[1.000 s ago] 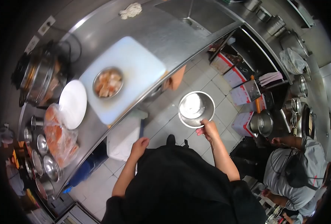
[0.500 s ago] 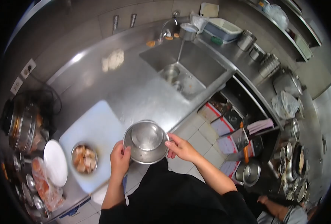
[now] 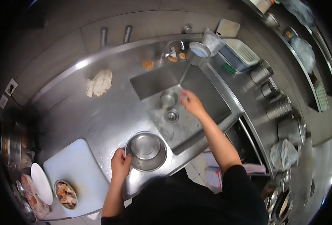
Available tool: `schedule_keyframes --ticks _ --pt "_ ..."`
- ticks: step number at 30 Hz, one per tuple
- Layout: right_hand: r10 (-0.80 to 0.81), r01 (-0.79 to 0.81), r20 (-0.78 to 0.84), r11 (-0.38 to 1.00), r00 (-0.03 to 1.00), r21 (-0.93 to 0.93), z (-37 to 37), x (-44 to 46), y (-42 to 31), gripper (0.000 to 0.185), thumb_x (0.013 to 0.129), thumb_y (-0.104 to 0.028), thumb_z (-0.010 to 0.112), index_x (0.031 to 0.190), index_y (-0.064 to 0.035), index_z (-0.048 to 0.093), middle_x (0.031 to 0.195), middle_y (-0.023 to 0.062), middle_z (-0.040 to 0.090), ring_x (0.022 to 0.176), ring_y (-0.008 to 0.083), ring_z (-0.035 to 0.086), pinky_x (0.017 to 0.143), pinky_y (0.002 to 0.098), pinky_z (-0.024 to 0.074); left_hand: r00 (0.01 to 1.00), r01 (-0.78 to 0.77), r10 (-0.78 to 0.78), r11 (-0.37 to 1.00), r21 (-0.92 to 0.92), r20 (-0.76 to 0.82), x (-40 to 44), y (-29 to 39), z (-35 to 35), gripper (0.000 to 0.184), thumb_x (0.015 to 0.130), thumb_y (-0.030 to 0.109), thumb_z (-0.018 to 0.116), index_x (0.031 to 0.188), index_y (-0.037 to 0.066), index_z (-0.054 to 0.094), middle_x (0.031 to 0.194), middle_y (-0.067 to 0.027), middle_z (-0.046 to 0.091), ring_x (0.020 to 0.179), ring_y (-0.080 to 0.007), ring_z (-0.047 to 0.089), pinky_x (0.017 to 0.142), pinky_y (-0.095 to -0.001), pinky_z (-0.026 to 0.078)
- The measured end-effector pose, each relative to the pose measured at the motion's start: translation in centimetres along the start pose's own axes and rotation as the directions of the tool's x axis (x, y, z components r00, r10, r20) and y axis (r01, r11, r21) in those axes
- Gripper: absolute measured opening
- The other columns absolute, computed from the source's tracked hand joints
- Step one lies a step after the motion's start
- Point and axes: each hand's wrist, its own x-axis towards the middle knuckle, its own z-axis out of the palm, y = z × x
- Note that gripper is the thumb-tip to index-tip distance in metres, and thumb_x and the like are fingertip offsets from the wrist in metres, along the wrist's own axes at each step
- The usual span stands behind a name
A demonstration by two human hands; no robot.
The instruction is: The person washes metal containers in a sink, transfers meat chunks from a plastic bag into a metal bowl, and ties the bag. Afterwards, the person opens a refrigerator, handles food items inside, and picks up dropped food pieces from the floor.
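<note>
A round metal pot, wide and handleless, sits at the near side of the steel counter, just beside the sink; whether its base touches the steel cannot be told. The left hand grips it at its 8 o'clock, thumb over the rim. Small specks or drops show on its inner wall.

Taking the pot as the clock's centre, the right hand is between 1 and 2 o'clock, blurred, fingers loosely extended over the sink, with nothing visible in its grasp. Near its fingertips, at 1 o'clock, a small metal container stands in the sink beside the drain, apparently untouched.

As for progress, the pot is already in hand at the sink's edge, and the right hand has hold of nothing yet. Any washing or filling looks undone, though the inside is hard to read.

Farther out, at 8 o'clock, food pieces already lie in a metal bowl on the white cutting board. Beyond it is a white plate. A crumpled cloth lies at 11 o'clock; the faucet is between 12 and 1.
</note>
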Motion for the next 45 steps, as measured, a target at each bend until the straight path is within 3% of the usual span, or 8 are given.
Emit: schedule_keyframes --ticks 8,13,20,26,33,39,43,45 --pt "-0.531 0.427 -0.167 0.800 0.831 -0.421 1.5 28.4 7.6 0.046 0.089 -0.022 0.060 0.130 -0.0031 0.054 0.134 0.0173 0.052 0.114 0.0324 0.060 0.093 0.0433 0.0498 0.934 0.268 -0.263 0.963 -0.015 -0.242 1.4 3.9 11.8 0.019 0.087 0.006 0.062 0.076 0.004 0.047 0.058 -0.0024 0.048 0.052 -0.0095 0.044 0.049 -0.0279 0.037" --pt "-0.108 0.289 0.328 0.768 0.938 -0.572 -1.5 32.6 9.5 0.033 0.090 -0.020 0.050 0.121 -0.0110 0.060 0.116 0.0159 0.065 0.112 0.0313 0.061 0.095 0.0429 0.0492 0.902 0.347 -0.318 0.937 0.051 -0.294 6.2 6.6 19.3 0.015 0.088 0.009 0.061 0.079 0.003 0.050 0.062 -0.0038 0.051 0.055 -0.0107 0.048 0.050 -0.0286 0.039" --pt "-0.081 0.010 -0.104 0.834 0.991 -0.551 -11.6 38.0 15.5 0.053 0.082 -0.029 0.065 0.132 -0.0129 0.056 0.136 0.0194 0.055 0.124 0.0332 0.055 0.100 0.0421 0.0469 0.943 0.262 -0.204 0.943 0.207 -0.264 20.6 5.9 27.5 0.021 0.085 0.017 0.061 0.094 -0.002 0.062 0.076 -0.0160 0.062 0.069 -0.0270 0.062 0.065 -0.0385 0.049" --pt "0.188 -0.069 0.171 0.843 0.967 -0.533 -11.2 43.1 24.0 0.062 0.079 -0.031 0.069 0.135 -0.0130 0.051 0.128 0.0192 0.058 0.119 0.0344 0.057 0.099 0.0453 0.0456 0.943 0.260 -0.186 0.930 0.261 -0.275 32.2 7.5 33.5 0.025 0.085 0.022 0.059 0.087 -0.004 0.060 0.078 -0.0201 0.063 0.069 -0.0348 0.066 0.066 -0.0440 0.051" --pt "-0.204 0.278 -0.396 0.950 0.895 0.141 -13.2 35.9 20.1 0.046 0.083 -0.024 0.066 0.126 -0.0099 0.056 0.118 0.0200 0.064 0.104 0.0390 0.062 0.089 0.0451 0.0497 0.958 0.244 -0.157 0.887 0.392 -0.240 38.5 10.4 37.4 0.025 0.088 0.025 0.057 0.085 0.000 0.059 0.066 -0.0180 0.064 0.060 -0.0310 0.067 0.065 -0.0439 0.053" --pt "0.043 -0.113 0.229 0.947 0.972 0.301 -3.4 27.2 17.8 0.044 0.080 -0.030 0.068 0.112 -0.0031 0.056 0.110 0.0227 0.064 0.101 0.0412 0.062 0.085 0.0467 0.0503 0.963 0.254 -0.209 0.916 0.312 -0.170 38.6 10.0 39.8 0.025 0.088 0.025 0.056 0.084 0.000 0.058 0.072 -0.0214 0.065 0.065 -0.0366 0.067 0.070 -0.0472 0.052" --pt "-0.090 0.067 0.324 0.994 0.942 0.082 4.1 24.8 18.6 0.050 0.084 -0.027 0.064 0.125 -0.0019 0.052 0.124 0.0259 0.055 0.115 0.0422 0.054 0.096 0.0491 0.0455 0.983 0.139 -0.058 0.861 0.490 -0.176 37.8 8.8 39.5 0.025 0.088 0.024 0.056 0.085 -0.001 0.058 0.082 -0.0265 0.066 0.079 -0.0444 0.065 0.076 -0.0517 0.050" --pt "-0.340 0.431 0.678 0.902 0.651 0.038 5.8 24.7 20.5 0.046 0.084 -0.024 0.064 0.126 -0.0083 0.056 0.129 0.0218 0.053 0.115 0.0407 0.056 0.096 0.0476 0.0472 0.975 0.106 0.034 0.796 0.596 -0.218 37.1 9.4 38.4 0.025 0.087 0.024 0.057 0.088 -0.001 0.060 0.090 -0.0297 0.064 0.090 -0.0493 0.061 0.080 -0.0544 0.048"
